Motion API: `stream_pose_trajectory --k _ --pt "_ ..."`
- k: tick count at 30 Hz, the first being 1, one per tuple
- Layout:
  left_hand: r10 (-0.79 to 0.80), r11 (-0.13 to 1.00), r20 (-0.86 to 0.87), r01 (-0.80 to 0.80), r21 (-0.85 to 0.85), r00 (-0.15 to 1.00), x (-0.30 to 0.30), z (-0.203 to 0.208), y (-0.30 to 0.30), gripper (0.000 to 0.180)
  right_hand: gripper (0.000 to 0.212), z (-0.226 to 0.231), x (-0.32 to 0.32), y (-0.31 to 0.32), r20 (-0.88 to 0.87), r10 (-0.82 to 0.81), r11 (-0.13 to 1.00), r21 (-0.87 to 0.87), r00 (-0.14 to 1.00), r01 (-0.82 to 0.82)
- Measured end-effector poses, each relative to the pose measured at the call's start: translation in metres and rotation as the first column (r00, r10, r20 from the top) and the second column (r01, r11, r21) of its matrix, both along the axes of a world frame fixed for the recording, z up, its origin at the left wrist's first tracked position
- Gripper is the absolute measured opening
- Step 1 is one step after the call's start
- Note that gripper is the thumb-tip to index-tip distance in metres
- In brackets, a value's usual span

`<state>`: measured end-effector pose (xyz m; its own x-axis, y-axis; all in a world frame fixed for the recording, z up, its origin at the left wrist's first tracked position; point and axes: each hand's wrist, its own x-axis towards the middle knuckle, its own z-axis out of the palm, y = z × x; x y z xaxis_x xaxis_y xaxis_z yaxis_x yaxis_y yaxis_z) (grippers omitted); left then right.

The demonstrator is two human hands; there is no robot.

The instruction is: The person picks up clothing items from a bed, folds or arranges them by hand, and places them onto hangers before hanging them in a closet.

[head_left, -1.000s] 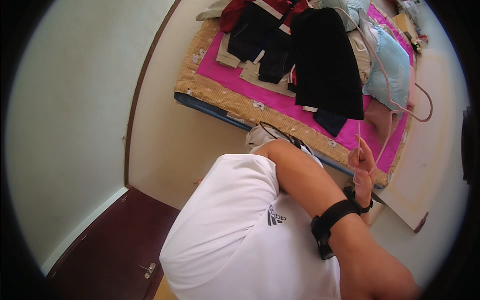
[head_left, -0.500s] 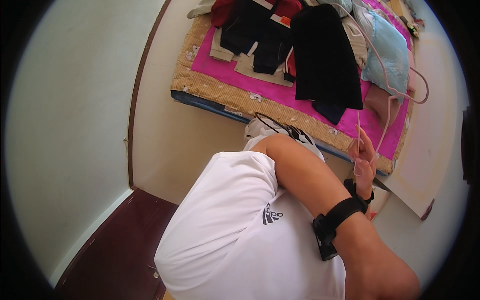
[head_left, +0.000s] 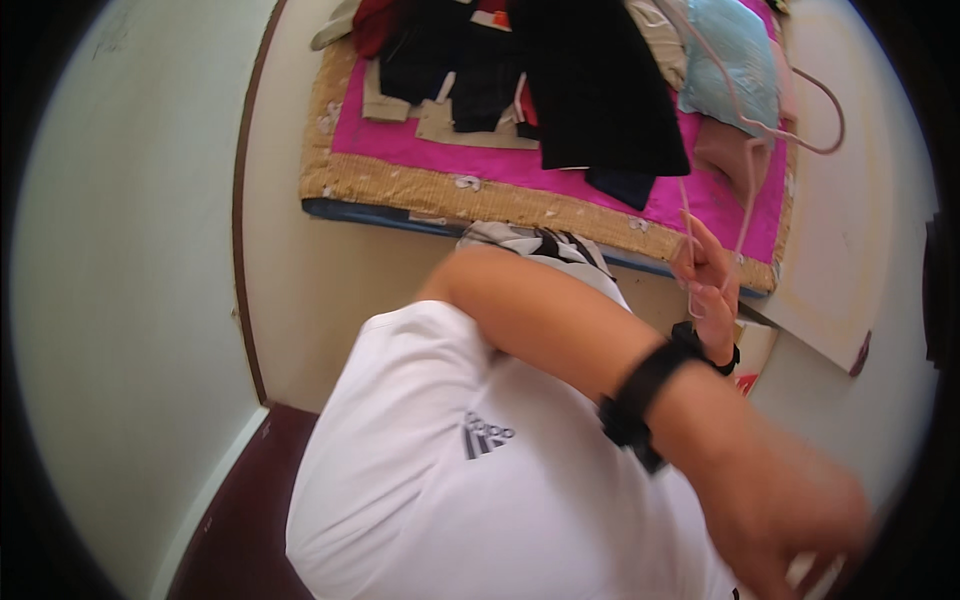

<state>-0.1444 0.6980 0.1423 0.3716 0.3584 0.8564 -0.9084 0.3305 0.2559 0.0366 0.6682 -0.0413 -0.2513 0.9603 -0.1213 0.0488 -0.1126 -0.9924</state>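
Head view, the only one. Right hand (head_left: pixel 712 272) is up near the bed's front right corner, fingers curled and closed on one end of a pink hanger (head_left: pixel 751 185). Hanger sits above the bed's right side, hook pointing off to the right, lower bar running up from the hand to the bottom right corner of a black cloth (head_left: pixel 605 90). Cloth looks draped over that bar; can't confirm, top is cut off by the frame.

Left arm crosses in front of the white shirt (head_left: pixel 400 480). Left hand (head_left: pixel 790 505) is low right, blurred, well apart from the hanger. Finger state: can't tell, nor whether it holds anything. Black strap (head_left: pixel 640 395) on that forearm near the wrist.

Bed: magenta sheet (head_left: pixel 390 145) over a tan patterned pad (head_left: pixel 390 187). Dark clothes (head_left: pixel 415 60) with red parts left of the black cloth, beige cloth (head_left: pixel 465 128) sticking out below them. Navy cloth (head_left: pixel 622 187) pokes out under the black one. Light blue bundle (head_left: pixel 725 55) on the right, partly behind the hanger.
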Motion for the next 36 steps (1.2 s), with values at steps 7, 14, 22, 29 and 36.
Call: stream_pose_trajectory --k 7,14,22,29,36 --pt "0.942 -0.174 0.336 -0.886 0.43 -0.022 -0.035 -0.11 0.178 0.024 0.087 -0.001 0.022 -0.006 -0.001 0.087 0.996 0.006 0.996 -0.087" --pt "0.969 -0.229 0.228 -0.003 0.973 0.097 -0.09 -0.121 0.213 0.028 0.088 0.017 0.044 0.0 0.081 0.215 0.975 0.036 0.973 -0.219" --pt "0.97 0.231 -0.235 0.075 0.97 0.058 -0.086 -0.12 0.2 0.022 0.067 -0.003 0.084 0.017 0.054 -0.013 1.0 0.008 0.998 0.013" --pt "0.807 0.541 -0.522 -0.009 0.841 -0.276 -0.091 -0.133 0.181 0.023 0.026 0.022 0.081 -0.004 0.283 -0.747 0.649 0.506 0.601 0.569" --pt "0.482 0.754 -0.737 -0.205 0.625 -0.474 -0.113 -0.189 0.188 0.032 0.014 0.137 0.038 -0.034 0.325 -0.401 0.588 0.809 0.856 -0.031"
